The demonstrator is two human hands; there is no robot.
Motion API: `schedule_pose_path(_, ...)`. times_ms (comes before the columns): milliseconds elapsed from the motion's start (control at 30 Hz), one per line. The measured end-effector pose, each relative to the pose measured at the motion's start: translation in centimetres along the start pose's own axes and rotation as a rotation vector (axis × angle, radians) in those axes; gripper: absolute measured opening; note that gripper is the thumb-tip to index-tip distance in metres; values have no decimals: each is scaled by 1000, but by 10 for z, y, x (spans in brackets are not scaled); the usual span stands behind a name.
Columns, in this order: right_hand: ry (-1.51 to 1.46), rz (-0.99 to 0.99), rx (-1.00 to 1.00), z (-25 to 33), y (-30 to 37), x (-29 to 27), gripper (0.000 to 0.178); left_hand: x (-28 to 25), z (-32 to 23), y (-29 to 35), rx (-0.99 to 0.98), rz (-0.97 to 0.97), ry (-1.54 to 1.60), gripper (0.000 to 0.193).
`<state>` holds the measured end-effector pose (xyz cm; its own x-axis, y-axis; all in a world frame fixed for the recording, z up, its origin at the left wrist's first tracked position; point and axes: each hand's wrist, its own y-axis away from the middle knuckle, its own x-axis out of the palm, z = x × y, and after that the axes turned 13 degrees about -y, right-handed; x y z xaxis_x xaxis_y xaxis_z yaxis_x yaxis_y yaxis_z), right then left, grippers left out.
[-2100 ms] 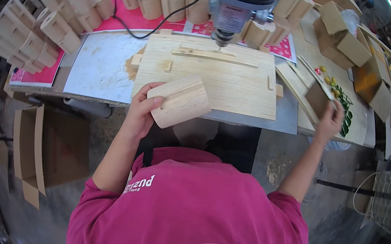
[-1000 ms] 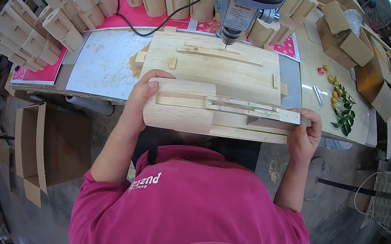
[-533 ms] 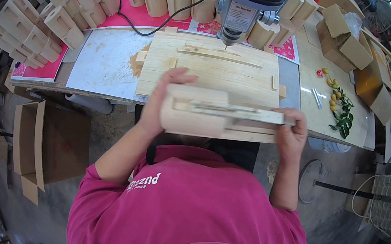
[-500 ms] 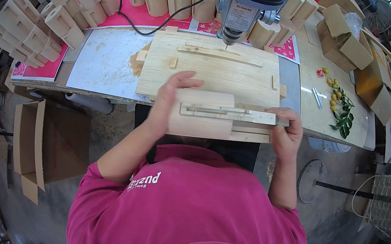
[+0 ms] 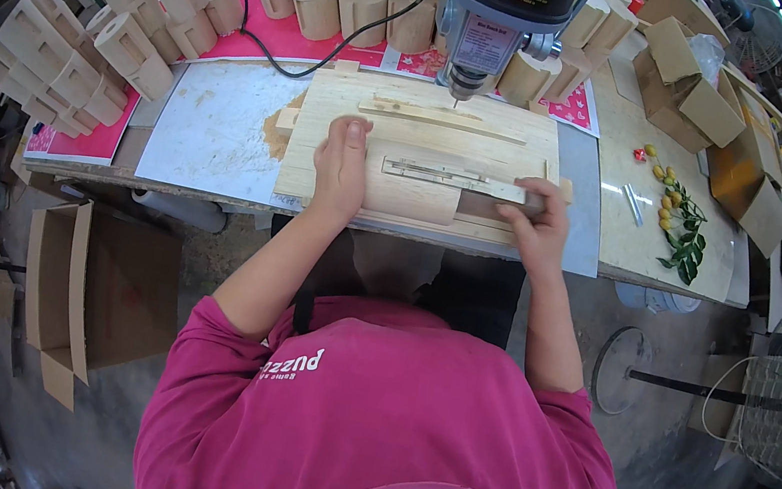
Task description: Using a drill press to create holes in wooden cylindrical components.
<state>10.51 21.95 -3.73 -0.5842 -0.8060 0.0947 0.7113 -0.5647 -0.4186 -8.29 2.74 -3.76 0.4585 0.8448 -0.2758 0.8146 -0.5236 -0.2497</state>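
Note:
A pale wooden cylinder (image 5: 408, 200) with a cut-out on its right side lies sideways on the wooden board (image 5: 326, 105). Against its left end my left hand (image 5: 342, 168) is pressed, thumb up and fingers together. Along the cylinder's top runs a slotted light strip (image 5: 466, 181), seated in the cylinder's groove. My right hand (image 5: 540, 228) pinches the strip's right end between thumb and fingers. Just beyond the cylinder, the bench drill (image 5: 490, 42) points its thin bit (image 5: 455, 103) down over the board, apart from the wood.
A thin wooden batten (image 5: 445, 121) is fixed along the board. Stacked wooden cylinders (image 5: 137, 50) stand at the left and back, with a black cable (image 5: 347, 31) before them. Fruit with leaves (image 5: 682, 243) and cardboard boxes (image 5: 692, 92) are at the right. An open carton (image 5: 126, 291) sits below left.
Both hands have carried the cylinder and strip away from my body, from over the board's near edge onto the board below the drill. My left hand has closed in against the cylinder's end.

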Motion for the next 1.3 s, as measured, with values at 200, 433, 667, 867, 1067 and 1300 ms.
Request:
schedule_pose_path(200, 389, 14, -74, 1, -4, -2, 47, -7, -1, 25, 103, -89, -122, 33)
schedule_pose_path(433, 826, -78, -60, 6, -31, -13, 50, -1, 1, 21, 376, 56, -500, 70)
schedule_pose_path(667, 645, -177, 212, -15, -70, -7, 50, 4, 3, -19, 315, 85, -868, 74)
schedule_pose_path(867, 579, -130, 170, -16, -69, 8, 52, -4, 29, -28, 287, 71, -734, 69)
schedule_pose_path(1067, 502, -65, 283, -1, -75, 4, 52, -7, 29, -37, 211, 160, -672, 62)
schedule_pose_path(1300, 554, 45, -229, 78, -147, -33, 37, -12, 29, -37, 231, 159, -699, 54)
